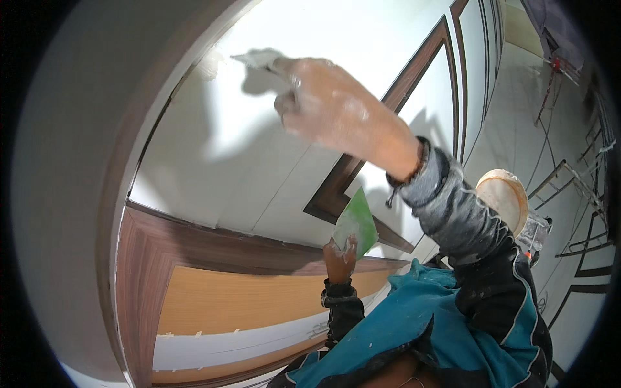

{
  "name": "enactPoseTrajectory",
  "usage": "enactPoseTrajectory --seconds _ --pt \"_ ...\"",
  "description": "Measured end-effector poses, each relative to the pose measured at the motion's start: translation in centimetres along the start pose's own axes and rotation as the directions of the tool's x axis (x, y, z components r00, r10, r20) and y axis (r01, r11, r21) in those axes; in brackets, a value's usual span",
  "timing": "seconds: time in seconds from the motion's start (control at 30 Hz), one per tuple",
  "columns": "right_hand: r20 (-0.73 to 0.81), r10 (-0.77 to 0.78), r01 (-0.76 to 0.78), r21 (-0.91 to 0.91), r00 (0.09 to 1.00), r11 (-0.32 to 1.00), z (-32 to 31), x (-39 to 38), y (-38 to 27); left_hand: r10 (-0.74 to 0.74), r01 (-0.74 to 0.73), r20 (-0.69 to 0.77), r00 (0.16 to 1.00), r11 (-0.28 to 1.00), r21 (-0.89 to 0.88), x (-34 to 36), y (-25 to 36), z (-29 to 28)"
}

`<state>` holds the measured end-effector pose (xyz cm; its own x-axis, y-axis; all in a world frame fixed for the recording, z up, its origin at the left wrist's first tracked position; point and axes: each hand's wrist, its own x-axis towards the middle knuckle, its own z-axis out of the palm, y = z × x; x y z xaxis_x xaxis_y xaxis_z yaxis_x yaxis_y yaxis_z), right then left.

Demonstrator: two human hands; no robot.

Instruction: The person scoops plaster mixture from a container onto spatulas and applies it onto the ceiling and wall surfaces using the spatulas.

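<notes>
My right hand (326, 107), dusted with white, stretches toward the white wall panel (259, 187). Its fingers are closed around a small putty knife (257, 59), whose blade points to a pale putty patch (210, 66) near the panel's edge. I cannot tell whether the blade touches the wall. Lower down, my left hand (341, 257) grips a green flat sheet (358, 223) tilted upright, with white putty smeared on its face and on my fingers.
Dark wood trim (220, 240) borders the panel, with an orange-brown board (233, 301) beside it. On the right stand a putty-stained bucket (503, 197), a metal stepladder (572, 187) and a red-topped ladder (550, 90). A curved grey edge (110, 194) runs along the left.
</notes>
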<state>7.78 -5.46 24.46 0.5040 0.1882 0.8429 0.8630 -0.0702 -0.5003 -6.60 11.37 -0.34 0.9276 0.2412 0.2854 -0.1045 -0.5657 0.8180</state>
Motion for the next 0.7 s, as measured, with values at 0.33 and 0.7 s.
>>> enactPoseTrajectory --seconds 0.33,0.7 --pt "-0.038 0.005 -0.024 -0.504 0.999 0.863 0.6 3.3 0.7 0.097 -0.097 0.001 0.995 0.995 -0.026 0.7 -2.0 -0.1" --pt "0.191 0.002 0.086 -0.449 0.982 0.889 7.5 4.6 -8.2 0.055 -0.06 0.039 0.998 0.99 0.128 -0.9 -4.6 -0.3"
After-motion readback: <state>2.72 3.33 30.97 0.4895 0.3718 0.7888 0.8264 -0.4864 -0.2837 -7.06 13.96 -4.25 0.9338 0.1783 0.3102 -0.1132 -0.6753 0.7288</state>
